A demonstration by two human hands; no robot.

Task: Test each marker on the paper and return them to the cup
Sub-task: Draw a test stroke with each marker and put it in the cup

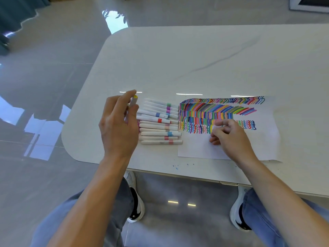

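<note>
My left hand (119,125) holds a white marker (133,100) upright, its yellow tip showing above my fingers. My right hand (229,138) rests on the white paper (195,147) and pinches a small white piece, probably the marker's cap (216,128). The top half of the paper is filled with rows of coloured test strokes (219,111). Between my hands, several white markers (159,122) with coloured bands lie side by side on the table. No cup is in view.
The white table (178,65) has a rounded left corner, and its near edge runs just above my knees. Small blue ink specks (176,166) dot the table near that edge. A glossy tiled floor lies to the left.
</note>
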